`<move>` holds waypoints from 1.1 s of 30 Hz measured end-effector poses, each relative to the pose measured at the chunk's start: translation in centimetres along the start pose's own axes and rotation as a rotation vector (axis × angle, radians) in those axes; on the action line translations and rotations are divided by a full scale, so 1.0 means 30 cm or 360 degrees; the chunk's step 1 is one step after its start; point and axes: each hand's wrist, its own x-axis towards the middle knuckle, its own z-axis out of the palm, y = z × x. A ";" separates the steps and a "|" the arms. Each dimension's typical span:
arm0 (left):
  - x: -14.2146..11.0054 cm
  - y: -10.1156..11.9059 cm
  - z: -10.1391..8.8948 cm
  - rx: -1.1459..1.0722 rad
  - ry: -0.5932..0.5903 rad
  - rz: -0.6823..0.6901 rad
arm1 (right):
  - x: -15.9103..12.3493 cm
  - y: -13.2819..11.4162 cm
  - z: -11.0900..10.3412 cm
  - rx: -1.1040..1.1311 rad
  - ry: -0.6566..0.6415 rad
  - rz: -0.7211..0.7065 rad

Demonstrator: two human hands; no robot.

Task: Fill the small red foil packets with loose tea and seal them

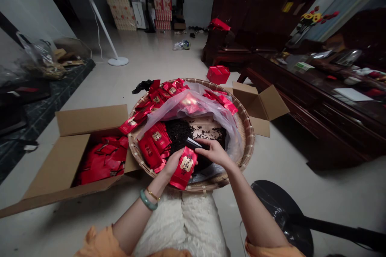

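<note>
My left hand [172, 165] is closed round a red tea packet [183, 173] with a gold label and dark characters. In the fingers of my right hand [215, 153] is a small black piece [193, 143] with a white edge, held at the packet's upper end; its exact kind is unclear. Both hands are over a round woven basket [251, 136]. Inside it, a clear plastic bag [237, 138] lies open around dark loose tea leaves [179, 131]. Many red packets [155, 142] lie along the basket's left and far sides.
On the left, an open cardboard box [57, 164] holds red packets. Another open box [262, 104] stands beyond the basket's right side, near a red box [218, 74]. A black round base [277, 209] with a pole lies at right. A white fan [104, 28] stands farther off.
</note>
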 end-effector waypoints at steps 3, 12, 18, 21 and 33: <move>-0.010 0.010 0.004 0.0012 0.0029 0.0001 | 0.003 0.014 -0.026 0.0164 0.0078 0.0054; -0.040 0.023 0.023 0.0009 -0.0098 0.0039 | -0.009 0.157 -0.067 -0.0619 0.0484 0.0218; -0.035 0.010 0.041 0.0039 -0.0052 0.0175 | -0.024 0.067 0.024 -0.0168 0.0540 -0.0062; -0.015 0.001 0.040 -0.0018 0.0022 0.0288 | -0.031 0.018 0.078 0.0043 0.0476 -0.0009; -0.003 0.047 0.050 0.0346 0.0402 0.0902 | -0.057 -0.027 0.132 0.0459 0.0366 0.0171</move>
